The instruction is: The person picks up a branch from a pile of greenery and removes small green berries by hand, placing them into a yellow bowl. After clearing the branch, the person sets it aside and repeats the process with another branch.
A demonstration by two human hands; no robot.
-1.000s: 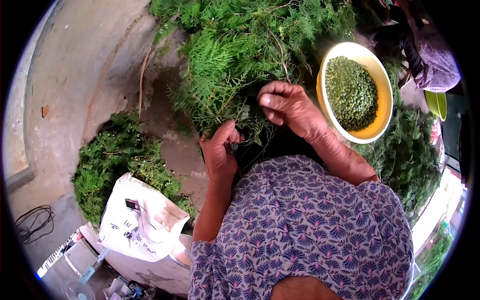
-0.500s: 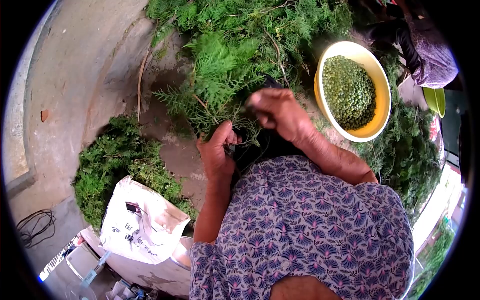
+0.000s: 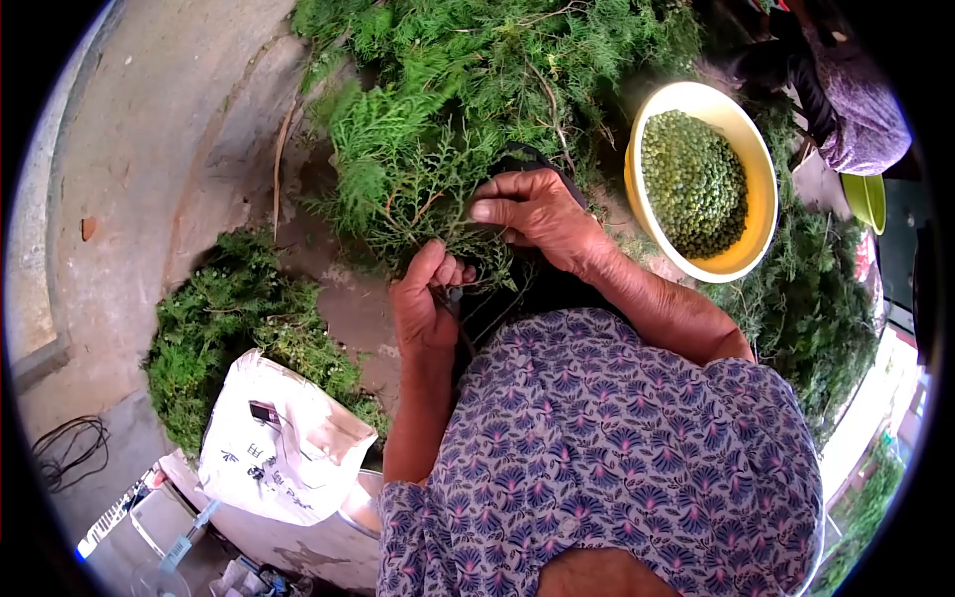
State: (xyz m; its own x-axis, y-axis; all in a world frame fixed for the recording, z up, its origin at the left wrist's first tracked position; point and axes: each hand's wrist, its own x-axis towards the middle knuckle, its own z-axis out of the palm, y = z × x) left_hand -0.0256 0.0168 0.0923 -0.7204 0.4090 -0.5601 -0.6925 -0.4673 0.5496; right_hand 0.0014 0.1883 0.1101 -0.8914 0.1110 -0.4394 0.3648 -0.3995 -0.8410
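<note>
A leafy evergreen branch [image 3: 413, 189] with flat, feathery green sprays spreads out in front of me. My left hand [image 3: 428, 294] is closed round its lower stem, the thumb pressed over the curled fingers. Against the right side of the same branch, my right hand [image 3: 547, 221] has thumb and forefinger pinched among the thin twigs. What lies between those fingertips is too small to make out. To the right of that hand stands a yellow basin [image 3: 635, 184] holding many small round green cones or berries [image 3: 691, 179].
Cut evergreen branches [image 3: 557, 60] are heaped ahead, with a smaller pile [image 3: 229, 328] at left. A white sack [image 3: 284, 448] with dark writing carries a small dark object [image 3: 265, 412]. Another person [image 3: 865, 109] sits at upper right near a green basin [image 3: 867, 202]. Coiled cable [image 3: 72, 453] lies at left.
My right hand has moved slightly left and pinches in among the twigs; it was blurred before. The branch's leafy top has swung to the left. My left hand keeps its hold.
</note>
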